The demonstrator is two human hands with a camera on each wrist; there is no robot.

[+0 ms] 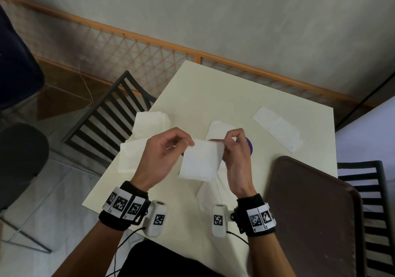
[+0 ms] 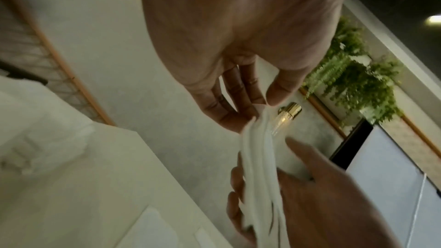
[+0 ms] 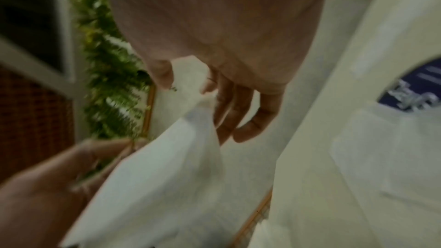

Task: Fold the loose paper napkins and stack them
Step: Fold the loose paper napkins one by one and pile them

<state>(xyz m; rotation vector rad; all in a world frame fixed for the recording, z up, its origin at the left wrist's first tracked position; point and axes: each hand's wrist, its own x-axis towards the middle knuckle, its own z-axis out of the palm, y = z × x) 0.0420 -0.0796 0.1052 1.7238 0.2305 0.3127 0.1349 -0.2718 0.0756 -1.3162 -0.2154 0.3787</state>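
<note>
Between the two hands, nearest to the person: a white paper napkin folded to a small square (image 1: 201,162) hangs in the air above the cream square table (image 1: 213,88).
Left hand: the left hand (image 1: 162,157) pinches the upper left corner of this napkin between thumb and curled fingers; the left wrist view shows several thin layers at the edge, so it is already folded more than once.
Right hand: the right hand (image 1: 236,154) pinches the upper right corner in the same way, with a narrow grip and the other fingers loosely bent.
Step in hand: I judge that this napkin is near its last fold, or is being checked before it goes down on a stack.
Under the hands: more white napkin paper (image 1: 210,193) lies on the table, partly hidden by the held napkin. I cannot tell if it is folded or loose.
Beside, on the right: a dark brown plastic tray (image 1: 314,212) lies at the near right corner, with no napkin on it.
Left edge of the table: a loose heap of white unfolded napkins (image 1: 136,144) lies there, partly over the edge. These seem still to be done.
Behind the right hand: a dark blue round object (image 1: 249,146) lies mostly hidden; what it is I cannot tell.
Far right: a long white napkin folded to a narrow strip (image 1: 277,128) lies alone, well apart from the heap.
Progress: no neat stack is visible yet, so I judge that most of the folding and all of the stacking are left.
</note>
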